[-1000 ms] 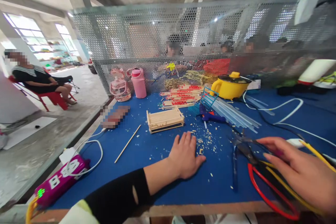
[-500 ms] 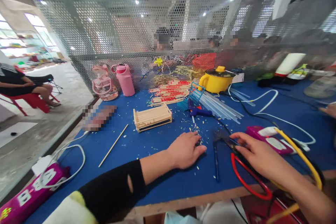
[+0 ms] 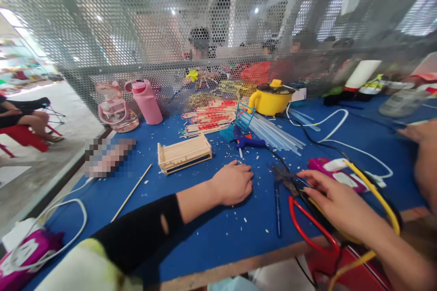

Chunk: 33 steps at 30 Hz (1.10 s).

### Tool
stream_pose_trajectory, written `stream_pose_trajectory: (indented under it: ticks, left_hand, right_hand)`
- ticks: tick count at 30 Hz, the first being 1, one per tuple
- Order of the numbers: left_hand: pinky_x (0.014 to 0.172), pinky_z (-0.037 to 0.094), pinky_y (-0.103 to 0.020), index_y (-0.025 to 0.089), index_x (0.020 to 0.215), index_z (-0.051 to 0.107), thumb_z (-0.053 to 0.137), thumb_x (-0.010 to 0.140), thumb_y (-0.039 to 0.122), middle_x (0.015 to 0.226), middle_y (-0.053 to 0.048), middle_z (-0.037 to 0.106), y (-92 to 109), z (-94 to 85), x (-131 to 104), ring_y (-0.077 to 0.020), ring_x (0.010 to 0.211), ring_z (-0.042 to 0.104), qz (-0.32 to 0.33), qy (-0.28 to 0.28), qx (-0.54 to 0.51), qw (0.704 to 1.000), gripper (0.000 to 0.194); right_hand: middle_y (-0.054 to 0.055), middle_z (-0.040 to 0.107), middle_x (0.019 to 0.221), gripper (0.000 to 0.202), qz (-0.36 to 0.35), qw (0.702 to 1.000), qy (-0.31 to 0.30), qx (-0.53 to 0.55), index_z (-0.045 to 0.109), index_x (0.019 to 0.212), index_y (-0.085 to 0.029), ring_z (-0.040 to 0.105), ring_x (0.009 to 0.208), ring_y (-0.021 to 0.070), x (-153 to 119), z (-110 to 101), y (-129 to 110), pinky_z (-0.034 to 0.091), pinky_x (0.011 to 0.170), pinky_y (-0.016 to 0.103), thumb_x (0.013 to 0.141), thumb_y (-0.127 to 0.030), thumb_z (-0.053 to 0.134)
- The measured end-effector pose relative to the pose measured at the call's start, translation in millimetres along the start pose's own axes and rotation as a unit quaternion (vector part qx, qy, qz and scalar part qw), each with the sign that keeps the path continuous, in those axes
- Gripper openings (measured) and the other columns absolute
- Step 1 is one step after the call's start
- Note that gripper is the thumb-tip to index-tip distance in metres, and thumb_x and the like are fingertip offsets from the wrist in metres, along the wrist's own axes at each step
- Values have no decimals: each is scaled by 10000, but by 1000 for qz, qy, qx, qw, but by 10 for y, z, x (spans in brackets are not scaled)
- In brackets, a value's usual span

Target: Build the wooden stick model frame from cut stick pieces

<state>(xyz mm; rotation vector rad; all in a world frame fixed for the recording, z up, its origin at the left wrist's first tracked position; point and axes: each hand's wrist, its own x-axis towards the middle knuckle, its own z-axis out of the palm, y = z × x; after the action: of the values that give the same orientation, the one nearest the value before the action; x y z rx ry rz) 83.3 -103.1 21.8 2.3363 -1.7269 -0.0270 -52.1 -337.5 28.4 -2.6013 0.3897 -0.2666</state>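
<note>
My left hand [image 3: 232, 183] lies palm down on the blue tabletop [image 3: 205, 241], fingers slightly bent and thumb tucked in. Small pale scraps lie around it. My right hand [image 3: 329, 193] has thumb and forefinger on one handle of spread pliers [image 3: 279, 211]; their other dark blue handle points toward the table's front edge. Beside the pliers lie scissors with red handles [image 3: 292, 216], partly behind the right hand. Beyond my left hand stands a small model made of wooden sticks [image 3: 186, 151]. A blue glue gun [image 3: 251, 141] rests in front of a teal wire basket [image 3: 243, 118].
Bundled wooden sticks [image 3: 211, 118], clear glue sticks [image 3: 278, 132] and a yellow pot [image 3: 273, 100] stand farther back. A pink bottle [image 3: 148, 102] is at left. Purple power strips [image 3: 34, 254] trail cables. Another person's hand [image 3: 423, 141] reaches in from the right. A perforated screen [image 3: 143, 45] bounds the back.
The view has swung to the right. My left thumb has drawn in toward the fingers. My right hand and the pliers have shifted slightly right relative to the scissors.
</note>
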Motion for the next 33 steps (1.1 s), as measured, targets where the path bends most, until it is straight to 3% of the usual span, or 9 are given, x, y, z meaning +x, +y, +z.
stream_pose_trajectory:
  ticks: [3, 8, 12, 17, 19, 24, 27, 30, 33]
  left_hand:
    - [1008, 409, -391, 146, 1101, 621, 275, 942, 272, 1193, -119, 629, 66, -81, -254, -216, 1110, 578, -52, 33, -30, 998, 401]
    - [1036, 339, -541, 157, 1268, 516, 517, 776, 628, 1396, -172, 448, 116, 34, -166, -361, 1288, 393, -30, 44, -45, 998, 681]
    - [919, 472, -325, 162, 946, 664, 428, 917, 352, 1065, -89, 657, 22, 115, -238, -209, 1031, 591, -47, 41, -77, 995, 305]
    - [877, 480, -318, 166, 852, 688, 455, 905, 314, 1045, -80, 655, -131, -39, -469, -198, 962, 591, -124, 104, -35, 986, 281]
    - [922, 451, -344, 176, 926, 692, 414, 926, 348, 1080, -76, 647, -147, -91, -304, -204, 994, 573, -115, 124, -6, 986, 327]
    - [842, 480, -360, 194, 1003, 689, 449, 911, 286, 973, -74, 665, -73, -35, 587, -229, 954, 574, -84, 66, 43, 993, 273]
    - [764, 501, -358, 179, 931, 711, 518, 868, 248, 945, -94, 668, -16, 32, 934, -254, 939, 583, -72, 38, 46, 996, 214]
    - [761, 498, -356, 119, 877, 714, 491, 856, 129, 883, -130, 674, -15, 54, 903, -247, 889, 602, -83, 24, 51, 995, 224]
    - [802, 485, -343, 101, 842, 710, 490, 852, 100, 825, -127, 679, -72, 35, 540, -220, 842, 610, -81, 14, 48, 995, 220]
  right_hand:
    - [59, 670, 828, 315, -10, 1000, 0, -2, 600, 1067, -226, 647, 738, 229, 19, 1, -11, 493, 647, 332, 791, -322, 484]
    - [48, 653, 793, 295, -16, 1000, -11, 10, 583, 1057, -216, 638, 704, 209, 76, 56, -68, 493, 641, 323, 793, -274, 466]
    - [47, 650, 800, 287, -9, 1000, -24, 18, 581, 1057, -222, 639, 711, 209, 67, 67, -43, 494, 638, 323, 803, -287, 464]
    - [41, 653, 775, 304, 2, 999, -12, 39, 591, 1055, -227, 635, 673, 206, 31, 48, -34, 489, 603, 314, 790, -340, 494]
    - [47, 655, 779, 311, 7, 999, 10, 51, 599, 1041, -221, 634, 682, 207, 4, 43, -32, 494, 612, 313, 777, -355, 506]
    - [54, 670, 850, 347, 23, 996, 58, 66, 585, 1068, -236, 640, 763, 222, -147, 12, 107, 513, 674, 337, 775, -408, 516]
    - [52, 675, 920, 374, 40, 994, 67, 71, 572, 1087, -258, 646, 794, 234, -246, -30, 231, 515, 700, 367, 778, -459, 514]
    - [52, 677, 934, 374, 32, 995, 70, 59, 581, 1076, -256, 645, 803, 236, -275, -61, 259, 512, 710, 370, 772, -466, 523]
    - [53, 673, 874, 336, 8, 997, 57, 44, 589, 1061, -238, 642, 776, 222, -190, -47, 132, 505, 690, 343, 789, -421, 516]
